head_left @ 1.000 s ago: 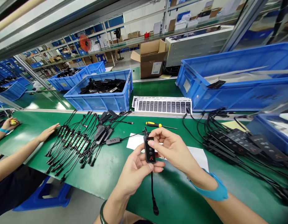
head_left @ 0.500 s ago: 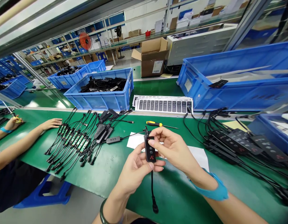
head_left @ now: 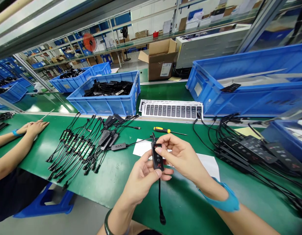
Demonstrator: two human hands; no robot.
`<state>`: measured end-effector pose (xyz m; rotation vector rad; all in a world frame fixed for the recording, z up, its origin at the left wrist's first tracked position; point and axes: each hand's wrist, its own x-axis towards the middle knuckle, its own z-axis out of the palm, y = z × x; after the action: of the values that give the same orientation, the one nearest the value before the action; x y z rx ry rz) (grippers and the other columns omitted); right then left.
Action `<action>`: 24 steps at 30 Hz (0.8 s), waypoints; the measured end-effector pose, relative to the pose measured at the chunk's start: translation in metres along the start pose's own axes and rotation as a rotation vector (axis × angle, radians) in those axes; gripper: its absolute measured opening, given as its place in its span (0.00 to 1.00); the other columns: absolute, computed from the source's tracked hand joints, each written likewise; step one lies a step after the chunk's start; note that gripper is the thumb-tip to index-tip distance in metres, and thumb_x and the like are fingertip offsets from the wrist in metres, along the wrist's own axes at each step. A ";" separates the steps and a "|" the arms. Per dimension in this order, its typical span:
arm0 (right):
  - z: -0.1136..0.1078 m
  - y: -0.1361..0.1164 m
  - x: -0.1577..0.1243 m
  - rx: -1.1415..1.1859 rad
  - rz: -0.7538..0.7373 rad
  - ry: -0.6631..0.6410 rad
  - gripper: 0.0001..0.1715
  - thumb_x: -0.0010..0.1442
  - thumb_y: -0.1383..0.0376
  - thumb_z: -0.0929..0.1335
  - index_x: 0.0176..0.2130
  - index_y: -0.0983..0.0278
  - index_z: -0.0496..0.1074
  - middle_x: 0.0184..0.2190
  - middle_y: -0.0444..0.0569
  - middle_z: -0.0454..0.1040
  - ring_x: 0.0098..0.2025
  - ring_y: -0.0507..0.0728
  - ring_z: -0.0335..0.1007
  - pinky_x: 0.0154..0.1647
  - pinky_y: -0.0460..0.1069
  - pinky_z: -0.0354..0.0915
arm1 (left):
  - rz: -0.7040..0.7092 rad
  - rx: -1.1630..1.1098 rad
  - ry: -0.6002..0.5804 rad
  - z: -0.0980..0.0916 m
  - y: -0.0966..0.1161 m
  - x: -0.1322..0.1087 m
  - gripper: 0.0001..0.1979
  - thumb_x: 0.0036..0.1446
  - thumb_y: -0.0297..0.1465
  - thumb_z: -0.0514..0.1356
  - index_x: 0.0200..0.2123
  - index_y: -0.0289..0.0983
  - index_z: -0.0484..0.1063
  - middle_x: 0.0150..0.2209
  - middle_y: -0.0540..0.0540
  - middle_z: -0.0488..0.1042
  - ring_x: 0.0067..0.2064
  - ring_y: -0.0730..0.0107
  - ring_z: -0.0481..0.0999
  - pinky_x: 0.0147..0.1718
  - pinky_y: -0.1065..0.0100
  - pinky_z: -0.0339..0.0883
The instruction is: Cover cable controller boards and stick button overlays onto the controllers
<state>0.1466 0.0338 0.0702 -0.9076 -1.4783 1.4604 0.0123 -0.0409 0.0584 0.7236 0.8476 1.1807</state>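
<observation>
A small black inline controller [head_left: 158, 160] with plus and minus marks and a red logo is held upright above the bench. My left hand [head_left: 141, 178] grips its lower end, thumb on the front edge and fingers behind. At its upper end, my right hand [head_left: 181, 155] is closed, with the thumb pressed on the top of the front face. A cable with a black plug [head_left: 162, 217] hangs from the controller's bottom. White paper [head_left: 207, 164] lies beneath my hands. Just beyond them is a yellow-handled screwdriver [head_left: 163, 130].
A sheet of black labels [head_left: 165, 111] lies at the back. Black controllers with cables [head_left: 244, 148] are heaped on the right. More controllers [head_left: 108, 138] and green circuit boards [head_left: 77, 147] lie left. Blue bins [head_left: 104, 106] line the back. A co-worker's hands [head_left: 35, 127] rest at far left.
My hands and the controller stay almost still. The co-worker's nearer hand has drawn back leftward from the circuit boards to join the other hand.
</observation>
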 end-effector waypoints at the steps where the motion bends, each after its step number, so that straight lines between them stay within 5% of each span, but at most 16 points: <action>1: 0.000 0.000 0.000 -0.013 -0.004 0.008 0.11 0.56 0.58 0.71 0.35 0.61 0.70 0.26 0.44 0.64 0.28 0.53 0.62 0.22 0.44 0.66 | 0.001 0.012 0.006 0.000 0.000 0.000 0.30 0.54 0.32 0.69 0.59 0.37 0.66 0.40 0.41 0.78 0.42 0.58 0.81 0.43 0.61 0.74; 15: 0.002 0.012 -0.001 -0.138 0.000 0.036 0.08 0.58 0.60 0.69 0.37 0.60 0.69 0.26 0.42 0.64 0.24 0.52 0.62 0.22 0.46 0.65 | 0.023 0.130 0.050 0.004 -0.002 0.002 0.33 0.55 0.38 0.68 0.61 0.37 0.64 0.43 0.39 0.77 0.44 0.56 0.80 0.44 0.58 0.74; 20: -0.006 0.016 0.005 -0.263 -0.030 0.120 0.25 0.52 0.60 0.73 0.46 0.60 0.64 0.26 0.39 0.65 0.26 0.52 0.63 0.26 0.46 0.66 | 0.031 0.137 0.080 -0.001 -0.005 0.003 0.29 0.54 0.37 0.68 0.58 0.36 0.67 0.43 0.39 0.77 0.41 0.58 0.80 0.40 0.61 0.74; 24: -0.009 0.013 0.005 -0.189 0.122 -0.197 0.34 0.47 0.61 0.76 0.51 0.60 0.63 0.31 0.42 0.70 0.26 0.51 0.66 0.22 0.45 0.63 | 0.003 0.084 0.038 -0.004 -0.005 0.005 0.27 0.51 0.34 0.71 0.53 0.36 0.71 0.42 0.40 0.78 0.37 0.64 0.80 0.35 0.68 0.73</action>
<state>0.1517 0.0429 0.0573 -1.0053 -1.7554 1.5540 0.0122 -0.0370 0.0513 0.7728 0.9330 1.1697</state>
